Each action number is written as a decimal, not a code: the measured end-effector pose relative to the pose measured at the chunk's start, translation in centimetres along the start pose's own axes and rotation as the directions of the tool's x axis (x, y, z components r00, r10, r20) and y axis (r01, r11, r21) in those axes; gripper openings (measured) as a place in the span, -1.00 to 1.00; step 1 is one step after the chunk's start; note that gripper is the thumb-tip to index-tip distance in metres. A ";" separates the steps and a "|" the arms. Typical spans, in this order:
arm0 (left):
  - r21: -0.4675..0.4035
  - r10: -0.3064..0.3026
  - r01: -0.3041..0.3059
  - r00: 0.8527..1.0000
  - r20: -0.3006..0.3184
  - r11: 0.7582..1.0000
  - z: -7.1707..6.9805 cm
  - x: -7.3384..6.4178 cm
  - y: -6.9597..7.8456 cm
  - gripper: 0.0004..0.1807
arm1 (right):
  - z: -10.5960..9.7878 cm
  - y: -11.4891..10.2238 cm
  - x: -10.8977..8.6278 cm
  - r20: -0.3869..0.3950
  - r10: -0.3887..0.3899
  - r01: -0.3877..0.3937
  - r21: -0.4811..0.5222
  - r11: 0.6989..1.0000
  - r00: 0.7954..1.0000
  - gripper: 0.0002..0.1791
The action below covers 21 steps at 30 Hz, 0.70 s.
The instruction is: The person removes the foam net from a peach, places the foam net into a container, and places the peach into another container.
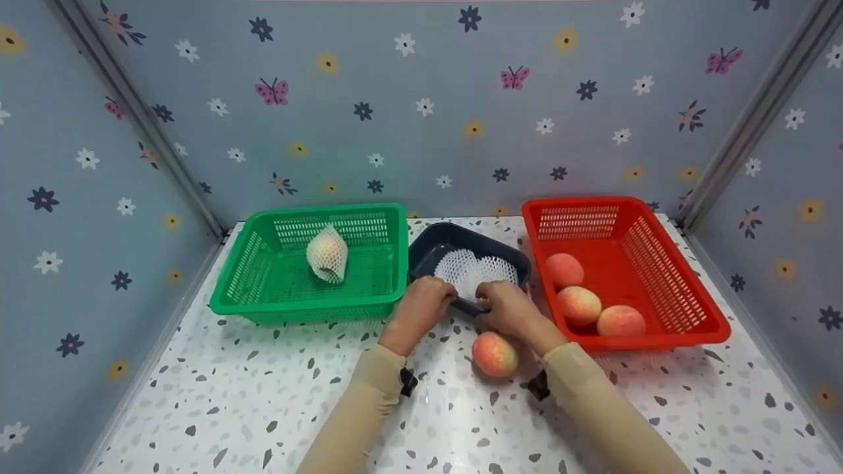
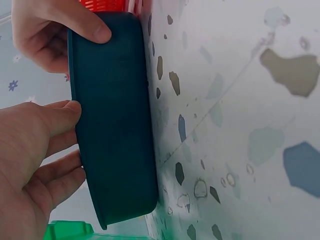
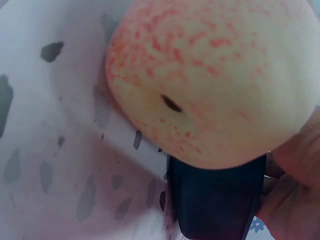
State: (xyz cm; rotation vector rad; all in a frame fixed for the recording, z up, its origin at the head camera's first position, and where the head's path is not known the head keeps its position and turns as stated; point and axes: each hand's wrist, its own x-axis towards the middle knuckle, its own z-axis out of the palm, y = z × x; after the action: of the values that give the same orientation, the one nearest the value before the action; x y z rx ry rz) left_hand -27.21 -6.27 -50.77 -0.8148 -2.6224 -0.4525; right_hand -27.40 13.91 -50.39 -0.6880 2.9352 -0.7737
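White foam fruit nets lie in a dark blue plastic box. My left hand is at the box's near rim, its fingertips beside the nets; I cannot tell whether it grips anything. My right hand holds the same rim farther right, its thumb over the outer wall and its fingers behind the edge. On the table in front of the box sits a bare peach, looming large in the right wrist view.
To the left stands a green basket containing one peach in a foam net. A red basket at right holds three bare peaches, including a front one. Patterned panels enclose the speckled table.
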 end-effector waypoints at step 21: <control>-0.010 0.018 -0.018 0.999 -0.029 1.000 0.4 0.0 -0.1 -0.94 | -1.2 -2.8 -7.4 -0.109 -0.421 0.397 -0.188 0.898 0.901 -0.76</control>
State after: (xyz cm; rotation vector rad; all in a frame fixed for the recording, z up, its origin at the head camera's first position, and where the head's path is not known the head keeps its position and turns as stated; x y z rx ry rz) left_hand -27.34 -6.19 -51.10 -0.8283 -2.5864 -0.4691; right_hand -19.73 15.48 -48.60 -1.3543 3.0467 -0.6305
